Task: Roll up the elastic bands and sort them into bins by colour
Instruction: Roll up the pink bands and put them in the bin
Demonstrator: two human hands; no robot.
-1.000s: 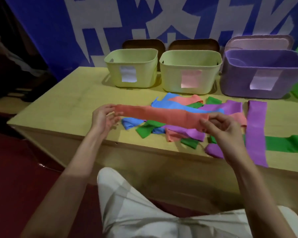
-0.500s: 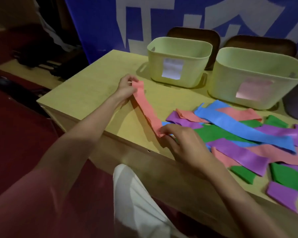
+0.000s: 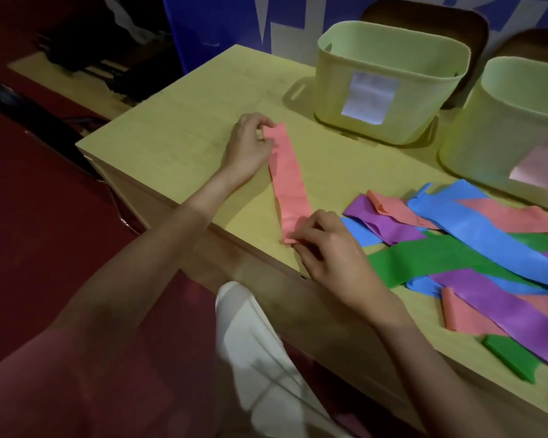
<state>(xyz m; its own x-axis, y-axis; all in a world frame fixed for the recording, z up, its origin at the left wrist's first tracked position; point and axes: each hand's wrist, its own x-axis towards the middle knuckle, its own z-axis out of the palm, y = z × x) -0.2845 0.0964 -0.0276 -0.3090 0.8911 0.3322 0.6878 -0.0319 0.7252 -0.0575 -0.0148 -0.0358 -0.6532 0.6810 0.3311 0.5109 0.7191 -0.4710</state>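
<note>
A salmon-pink elastic band (image 3: 288, 178) lies flat and straight on the wooden table (image 3: 178, 134), left of the pile. My left hand (image 3: 249, 147) pinches its far end. My right hand (image 3: 326, 248) pinches its near end at the table's front edge, where the band starts to curl. To the right lies a pile of bands: a blue one (image 3: 475, 229), a green one (image 3: 424, 257), a purple one (image 3: 500, 305) and more pink ones (image 3: 399, 211). Two pale green bins stand behind, one with a white label (image 3: 389, 80), one with a pink label (image 3: 516, 128).
The table's left corner and front edge are close to my hands. Brown chair backs (image 3: 424, 20) stand behind the bins against a blue banner. A dark red floor lies to the left and below. My white trouser leg (image 3: 253, 343) is under the table edge.
The pink band, held up stretched between both hands a second ago, has been laid flat on the table left of the pile. The view has moved closer and to the left.
</note>
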